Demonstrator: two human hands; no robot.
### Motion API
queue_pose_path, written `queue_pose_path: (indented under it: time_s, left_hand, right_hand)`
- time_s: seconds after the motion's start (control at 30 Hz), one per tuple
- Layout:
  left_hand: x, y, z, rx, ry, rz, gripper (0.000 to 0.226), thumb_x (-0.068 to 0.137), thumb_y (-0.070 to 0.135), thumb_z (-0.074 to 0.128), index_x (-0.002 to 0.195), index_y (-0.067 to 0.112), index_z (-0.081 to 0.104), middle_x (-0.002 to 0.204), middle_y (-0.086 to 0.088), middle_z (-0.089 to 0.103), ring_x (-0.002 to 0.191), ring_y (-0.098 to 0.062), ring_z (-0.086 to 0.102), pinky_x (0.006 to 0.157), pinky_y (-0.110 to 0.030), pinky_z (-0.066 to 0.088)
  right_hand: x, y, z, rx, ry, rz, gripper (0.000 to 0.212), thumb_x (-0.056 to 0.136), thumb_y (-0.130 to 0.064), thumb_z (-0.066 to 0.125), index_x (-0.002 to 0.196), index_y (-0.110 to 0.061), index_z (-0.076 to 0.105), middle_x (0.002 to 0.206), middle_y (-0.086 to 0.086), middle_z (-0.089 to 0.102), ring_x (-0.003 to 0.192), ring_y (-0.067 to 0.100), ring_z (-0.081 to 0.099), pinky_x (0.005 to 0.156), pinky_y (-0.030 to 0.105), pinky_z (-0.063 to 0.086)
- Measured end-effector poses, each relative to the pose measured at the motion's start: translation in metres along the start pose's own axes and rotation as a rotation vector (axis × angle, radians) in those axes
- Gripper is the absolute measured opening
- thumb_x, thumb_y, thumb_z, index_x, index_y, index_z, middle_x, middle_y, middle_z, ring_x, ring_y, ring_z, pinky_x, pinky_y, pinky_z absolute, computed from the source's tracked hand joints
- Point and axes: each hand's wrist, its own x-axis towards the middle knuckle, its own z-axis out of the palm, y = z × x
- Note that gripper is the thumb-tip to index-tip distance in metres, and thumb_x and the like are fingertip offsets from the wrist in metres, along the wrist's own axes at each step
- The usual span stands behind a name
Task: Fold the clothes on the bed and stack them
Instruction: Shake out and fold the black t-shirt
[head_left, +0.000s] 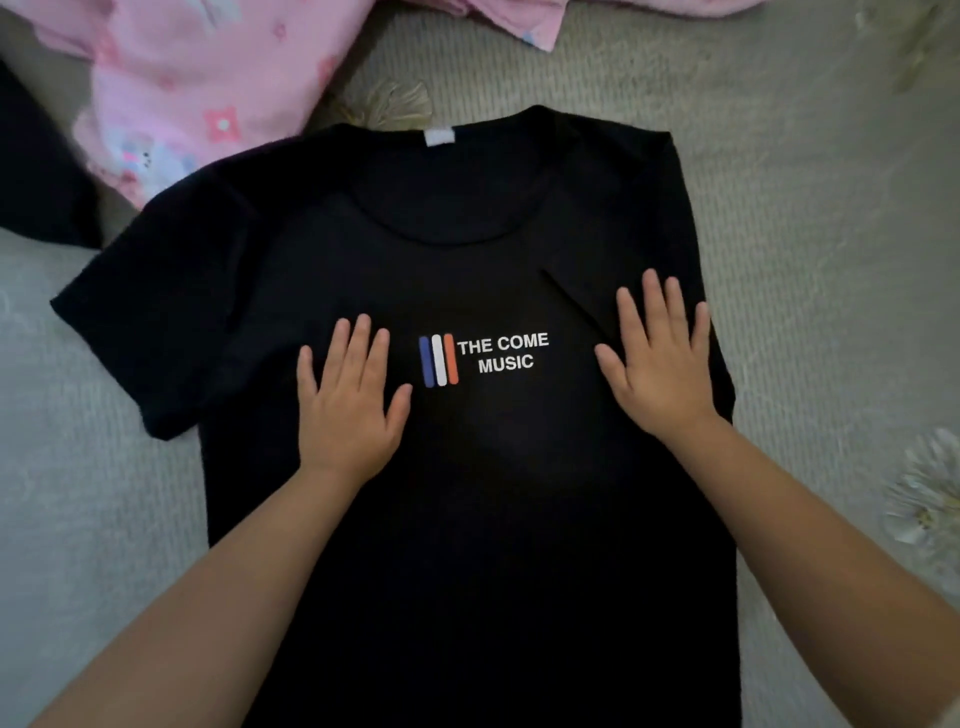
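**Black T-shirt pressed flat, right sleeve already turned in**

A black T-shirt (467, 467) lies face up on the bed cover (805, 208), its neckline pointing away from the person and its hem running out of view at the bottom. The printed logo (483, 358) on the chest serves as the landmark here. Just left of the logo, the left hand (348, 410) rests flat on the cloth, fingers straight and spread, gripping nothing. Just right of the logo, the right hand (660, 364) lies the same way, palm down and fingers extended, over the sleeve that is folded inward across the body. The left sleeve (150, 332), well to the left of the logo, is spread out on the cover.

The shirt looks like thin, soft knit: light, limp, and likely to wrinkle or slide if dragged. It should handle best when pinched at two points along one edge, probably the left shoulder seam and the side lower down, and laid over toward the logo.

Beyond the logo, past the collar, pink patterned garments (208, 78) lie unfolded, and a dark piece of cloth (41, 171) sits far left of them.
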Motion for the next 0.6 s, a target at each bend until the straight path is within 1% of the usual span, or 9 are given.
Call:
queue_pose_path:
  time_s: [0.07,0.17,0.2,0.27,0.33,0.4,0.5,0.53,0.6]
  left_hand:
    - [0.002,-0.002,0.000,-0.021,0.004,0.007,0.057,0.090,0.027,0.052,0.138,0.002,0.034,0.148,-0.017,0.028,0.139,-0.028,0.018,0.110,-0.050,0.005]
    - [0.002,-0.004,-0.005,-0.110,0.020,-0.013,0.055,0.093,0.027,0.047,0.140,0.005,0.030,0.150,-0.012,0.024,0.141,-0.024,0.013,0.112,-0.041,-0.002]
    - [0.001,-0.005,-0.012,-0.196,0.043,-0.031,0.053,0.093,0.023,0.047,0.139,0.003,0.032,0.149,-0.014,0.025,0.140,-0.025,0.014,0.112,-0.040,0.000]
    - [-0.002,-0.014,-0.027,-0.333,0.136,-0.078,0.048,0.092,0.019,0.044,0.133,-0.005,0.039,0.143,-0.021,0.035,0.136,-0.029,0.020,0.110,-0.043,0.010]
    - [-0.006,-0.033,-0.042,-0.320,0.283,-0.151,0.047,0.089,0.018,0.043,0.126,-0.010,0.045,0.135,-0.028,0.042,0.130,-0.036,0.028,0.106,-0.048,0.021]
    - [-0.007,-0.058,-0.052,-0.320,0.365,-0.322,0.047,0.090,0.014,0.048,0.131,-0.008,0.040,0.139,-0.027,0.036,0.134,-0.038,0.026,0.109,-0.045,0.019]
    - [-0.001,-0.095,-0.061,-0.440,0.353,-0.682,0.060,0.092,0.018,0.051,0.142,0.001,0.023,0.148,-0.021,0.021,0.138,-0.032,0.017,0.112,-0.038,0.016]
    - [0.004,-0.105,-0.064,-0.488,0.356,-0.779,0.064,0.091,0.022,0.052,0.143,0.002,0.019,0.148,-0.019,0.021,0.137,-0.031,0.019,0.112,-0.037,0.019]
    - [0.015,-0.125,-0.069,-0.574,0.355,-0.951,0.072,0.090,0.029,0.054,0.144,0.004,0.014,0.147,-0.016,0.023,0.135,-0.029,0.025,0.110,-0.037,0.025]
  right_hand:
    - [0.000,-0.007,-0.001,-0.001,-0.001,0.051,0.062,0.097,-0.043,0.032,0.146,-0.011,0.013,0.155,0.015,0.004,0.143,0.031,-0.002,0.112,0.047,-0.007]
    - [-0.002,-0.030,-0.008,0.054,0.063,0.115,0.057,0.096,-0.031,0.041,0.143,-0.003,0.025,0.152,0.022,0.014,0.141,0.036,0.007,0.111,0.053,-0.001]
    - [-0.002,-0.046,-0.010,0.085,0.107,0.068,0.054,0.094,-0.027,0.046,0.139,0.000,0.032,0.148,0.025,0.021,0.139,0.040,0.014,0.110,0.055,0.003]
    - [0.001,-0.089,-0.011,0.124,0.176,-0.108,0.049,0.088,-0.020,0.052,0.129,0.005,0.046,0.139,0.030,0.036,0.132,0.046,0.029,0.105,0.057,0.012]
    - [0.013,-0.134,-0.008,0.140,0.214,-0.236,0.047,0.084,-0.020,0.053,0.125,0.004,0.052,0.135,0.028,0.043,0.128,0.046,0.036,0.102,0.057,0.017]
    - [0.031,-0.176,-0.004,0.172,0.164,-0.276,0.049,0.089,-0.025,0.050,0.132,-0.002,0.046,0.143,0.023,0.036,0.135,0.041,0.028,0.107,0.057,0.013]
    - [0.051,-0.208,0.012,0.109,0.063,-0.237,0.056,0.096,-0.039,0.036,0.145,-0.016,0.024,0.154,0.010,0.013,0.143,0.029,0.005,0.111,0.052,-0.003]
    - [0.053,-0.211,0.017,0.075,0.057,-0.226,0.057,0.096,-0.042,0.034,0.145,-0.018,0.021,0.155,0.008,0.011,0.143,0.028,0.003,0.111,0.052,-0.005]
    - [0.056,-0.212,0.021,0.052,0.068,-0.206,0.058,0.094,-0.044,0.033,0.145,-0.018,0.024,0.155,0.008,0.014,0.143,0.028,0.006,0.111,0.052,-0.005]
